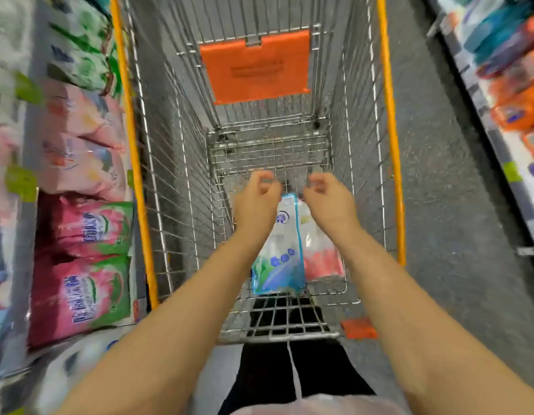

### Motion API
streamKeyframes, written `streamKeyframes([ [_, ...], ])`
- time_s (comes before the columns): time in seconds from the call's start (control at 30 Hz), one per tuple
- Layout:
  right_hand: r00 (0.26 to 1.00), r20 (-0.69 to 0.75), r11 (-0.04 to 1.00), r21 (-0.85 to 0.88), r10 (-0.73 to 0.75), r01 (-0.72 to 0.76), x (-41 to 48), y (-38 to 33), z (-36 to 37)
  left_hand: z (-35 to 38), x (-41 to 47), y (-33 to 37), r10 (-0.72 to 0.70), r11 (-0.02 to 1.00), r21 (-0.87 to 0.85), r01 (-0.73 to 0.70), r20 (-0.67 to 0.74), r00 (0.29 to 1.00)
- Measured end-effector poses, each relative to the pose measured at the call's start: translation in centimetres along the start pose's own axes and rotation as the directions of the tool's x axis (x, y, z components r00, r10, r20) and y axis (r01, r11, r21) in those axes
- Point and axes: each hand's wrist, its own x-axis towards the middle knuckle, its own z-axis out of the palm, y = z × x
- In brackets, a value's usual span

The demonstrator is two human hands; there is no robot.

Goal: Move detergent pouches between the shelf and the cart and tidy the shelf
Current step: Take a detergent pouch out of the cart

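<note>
Two pouches in cart [390, 145]: blue pouch [279, 265], pink pouch [319, 259], both partly hidden by forearms, print blurred. Left grip [256, 202] and right grip [328, 199] just above them, released, fingers loosely curled, empty.

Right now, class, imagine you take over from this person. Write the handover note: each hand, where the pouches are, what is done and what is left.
Left hand: over the cart, fingers loosely curled, nothing visibly held.
Right hand: the same, beside it.
Things: a blue-and-white pouch and a pink-and-white pouch sit side by side at the cart's near end, just below both hands. Pink-and-green pouches fill the shelf on the left.
Done: two pouches are in the cart.
Left: tidying the shelf. The blurred picture does not show which way pouches move next.
</note>
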Motion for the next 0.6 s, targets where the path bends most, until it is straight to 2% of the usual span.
streamKeyframes([
  [0.1,0.989,0.003,0.988,-0.046,0.150,-0.150,3.8,2.7,2.7,2.4,3.2,-3.7,-0.107,0.993,0.065,0.104,0.056,0.993],
  [0.17,0.960,0.000,0.958,-0.076,0.279,-0.278,5.7,4.7,4.8,3.9,4.4,-6.6,-0.231,0.965,0.154,0.212,0.114,0.966],
  [0.27,0.901,-0.031,0.896,-0.101,0.432,-0.433,6.8,7.7,6.9,6.0,4.7,-10.5,-0.439,0.890,0.251,0.381,0.243,0.865],
  [0.4,0.867,-0.039,0.859,-0.120,0.496,-0.497,6.3,11.2,8.7,8.8,4.5,-15.0,-0.532,0.828,0.391,0.401,0.327,0.781],
  [0.47,0.857,-0.058,0.850,-0.111,0.512,-0.515,6.6,12.5,9.2,9.9,4.5,-16.9,-0.572,0.812,0.350,0.467,0.326,0.752],
  [0.6,0.837,-0.076,0.828,-0.125,0.542,-0.547,7.1,14.9,9.7,11.3,4.1,-17.3,-0.583,0.813,0.208,0.544,0.265,0.768],
])
